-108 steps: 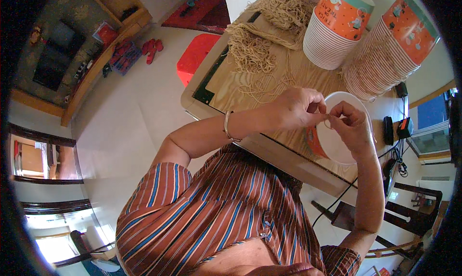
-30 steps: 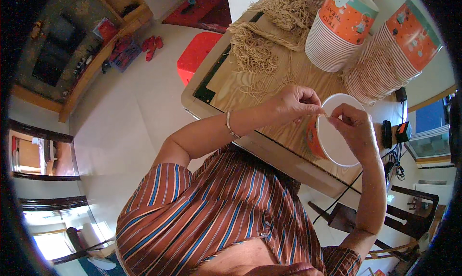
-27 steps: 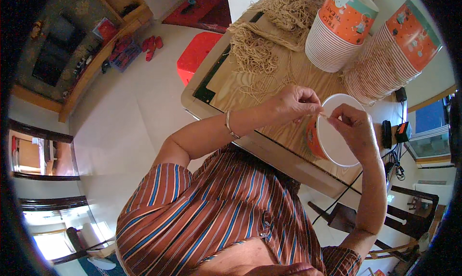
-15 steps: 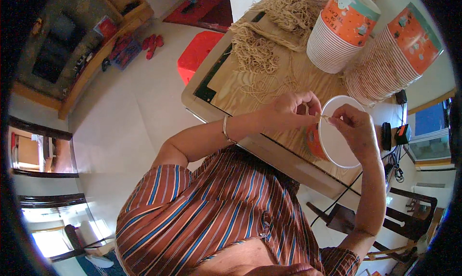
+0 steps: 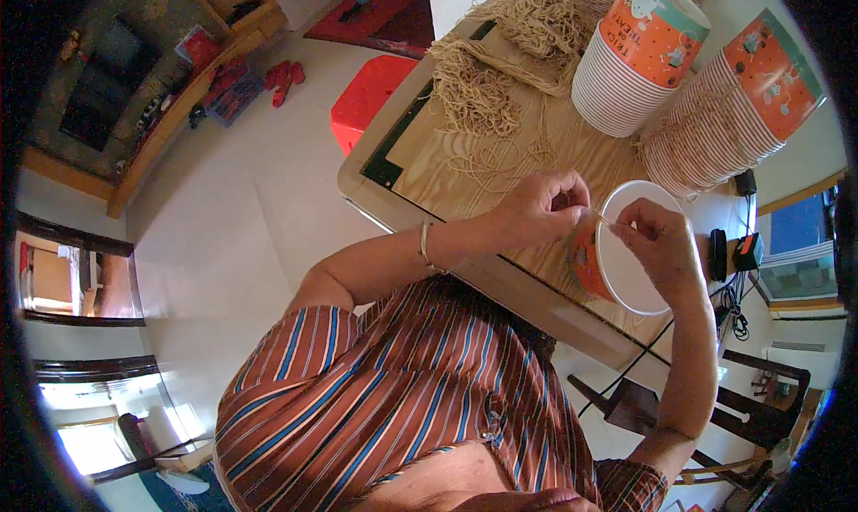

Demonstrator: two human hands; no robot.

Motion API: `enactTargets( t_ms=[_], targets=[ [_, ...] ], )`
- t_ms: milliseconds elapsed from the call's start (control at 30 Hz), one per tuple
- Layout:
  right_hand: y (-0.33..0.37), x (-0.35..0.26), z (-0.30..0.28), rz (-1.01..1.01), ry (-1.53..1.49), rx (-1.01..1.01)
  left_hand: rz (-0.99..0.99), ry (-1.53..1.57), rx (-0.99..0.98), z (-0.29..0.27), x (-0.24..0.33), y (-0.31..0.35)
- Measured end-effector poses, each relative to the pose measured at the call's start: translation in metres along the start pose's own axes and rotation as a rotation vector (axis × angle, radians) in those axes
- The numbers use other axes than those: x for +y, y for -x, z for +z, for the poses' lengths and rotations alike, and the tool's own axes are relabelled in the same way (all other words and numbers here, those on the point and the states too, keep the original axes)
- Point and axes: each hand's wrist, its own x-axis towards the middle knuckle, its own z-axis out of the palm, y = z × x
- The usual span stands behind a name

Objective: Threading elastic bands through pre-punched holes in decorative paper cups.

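While your left hand [image 5: 541,210] and right hand [image 5: 660,239] stand just apart, each pinching between thumb and finger, a short bit of string [image 5: 602,218] runs from one set of fingertips to the other. The tub [image 5: 626,277] sits below and behind your right hand, its rim just to the right of your left fingertips; whether your right hand touches it, I cannot tell. Beyond your left hand, loose strands [image 5: 490,159] curl on the table [image 5: 429,171], with the near heap [image 5: 474,101] and far heap [image 5: 541,22] past them. Beyond your right hand stand the left stack [image 5: 630,65] and right stack [image 5: 719,132] of nested tubs, with strands draped over the right one.

The string you hold is thin, pale tan and nearly straight; finer detail is too small to make out. The tub is white inside with a round white rim, and its orange wall shows on the side toward your left hand.

Against the earliest frame, where your fingertips meet in front of the rim, they are now apart, string showing in the gap, and your left fingertips are left of the rim. The heaps and stacks keep their places beyond your hands.
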Motion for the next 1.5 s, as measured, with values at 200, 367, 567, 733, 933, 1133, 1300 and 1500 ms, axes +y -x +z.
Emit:
enactTargets(
  t_ms=[200,367,567,733,933,1133,1300,1500],
  targets=[
    [-0.001,-0.027,-0.013,-0.173,0.138,-0.004,0.224,-0.142,0.213,0.026,-0.011,0.019],
    [-0.009,-0.027,-0.013,-0.291,0.177,-0.015,0.234,-0.206,0.249,0.033,-0.008,0.025],
    [-0.018,-0.031,-0.024,-0.002,0.128,-0.13,0.192,0.06,0.209,0.034,-0.006,0.022],
    [-0.02,-0.02,-0.018,-0.308,0.135,-0.062,0.227,0.022,0.23,0.032,-0.008,0.022],
    [-0.022,-0.029,-0.02,0.04,0.034,-0.248,0.169,0.068,0.193,0.028,-0.002,0.023],
    [-0.022,-0.039,-0.029,0.0,0.025,-0.269,0.167,0.035,0.198,0.024,-0.001,0.023],
    [-0.027,-0.026,-0.03,-0.086,0.089,-0.334,0.243,0.067,0.236,0.027,-0.003,0.023],
    [-0.026,-0.029,-0.029,-0.13,0.167,-0.406,0.166,0.048,0.204,0.023,0.001,0.024]
  ],
)
